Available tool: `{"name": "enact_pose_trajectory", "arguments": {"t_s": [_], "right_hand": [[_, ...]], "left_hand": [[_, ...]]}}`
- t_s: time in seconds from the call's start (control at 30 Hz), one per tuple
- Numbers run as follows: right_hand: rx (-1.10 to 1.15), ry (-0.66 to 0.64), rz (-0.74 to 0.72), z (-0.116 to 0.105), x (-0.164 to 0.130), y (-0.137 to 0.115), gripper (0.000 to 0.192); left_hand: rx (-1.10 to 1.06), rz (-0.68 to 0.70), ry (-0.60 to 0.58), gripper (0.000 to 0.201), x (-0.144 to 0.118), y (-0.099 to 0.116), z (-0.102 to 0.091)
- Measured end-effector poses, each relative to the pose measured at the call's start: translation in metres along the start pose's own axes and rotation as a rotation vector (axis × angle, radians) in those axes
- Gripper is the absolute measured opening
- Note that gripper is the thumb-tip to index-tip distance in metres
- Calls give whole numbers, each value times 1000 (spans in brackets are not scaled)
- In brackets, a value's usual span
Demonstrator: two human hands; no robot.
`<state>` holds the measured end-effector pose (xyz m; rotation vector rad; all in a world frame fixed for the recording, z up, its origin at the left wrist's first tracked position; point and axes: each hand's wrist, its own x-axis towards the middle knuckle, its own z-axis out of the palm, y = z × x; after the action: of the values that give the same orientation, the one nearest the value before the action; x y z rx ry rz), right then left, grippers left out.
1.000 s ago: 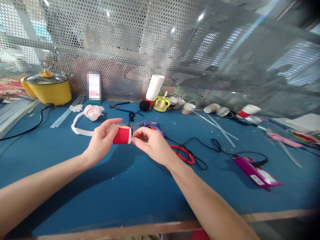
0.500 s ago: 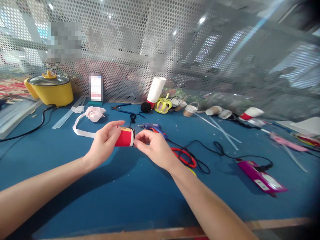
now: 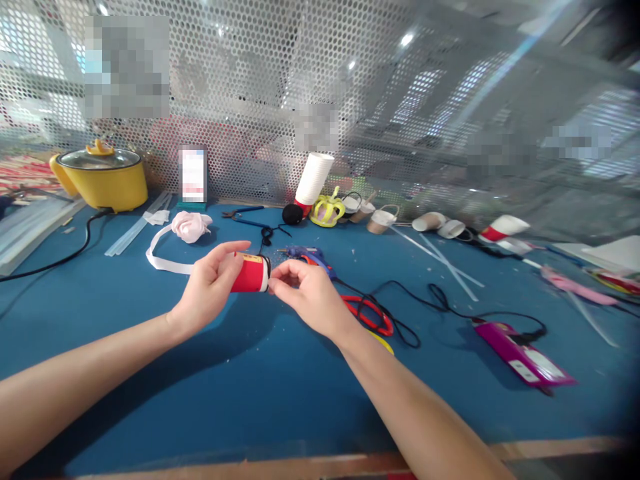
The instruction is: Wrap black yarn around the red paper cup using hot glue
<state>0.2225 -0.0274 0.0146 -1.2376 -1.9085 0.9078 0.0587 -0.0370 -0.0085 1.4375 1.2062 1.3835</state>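
Note:
My left hand (image 3: 207,288) holds a red paper cup (image 3: 250,274) on its side above the blue table (image 3: 150,360). The cup has a white rim band with a black cord around it. My right hand (image 3: 306,293) pinches at that rim end, fingers closed on the cord or rim edge. A blue glue gun (image 3: 307,255) lies just behind my right hand, its black cable trailing right.
Red scissors (image 3: 367,312) lie right of my right wrist. A purple power strip (image 3: 520,353) sits further right. A yellow pot (image 3: 103,177), pink ribbon flower (image 3: 189,225), white cup stack (image 3: 313,179), pliers (image 3: 240,213) and several craft cups line the perforated back screen.
Both hands with the cup have stayed nearly still; the cup has turned slightly and the view has shifted a little.

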Motion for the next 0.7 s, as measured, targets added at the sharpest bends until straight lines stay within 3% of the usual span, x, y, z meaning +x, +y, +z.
{"name": "enact_pose_trajectory", "arguments": {"t_s": [0.4,0.7], "right_hand": [[222,-103,15,-5,0,6,11],[147,-78,39,-3,-1,4,8]], "left_hand": [[-114,-35,-5,35,3,-3,-1],[-118,-53,-18,36,1,-4,-1]]}}
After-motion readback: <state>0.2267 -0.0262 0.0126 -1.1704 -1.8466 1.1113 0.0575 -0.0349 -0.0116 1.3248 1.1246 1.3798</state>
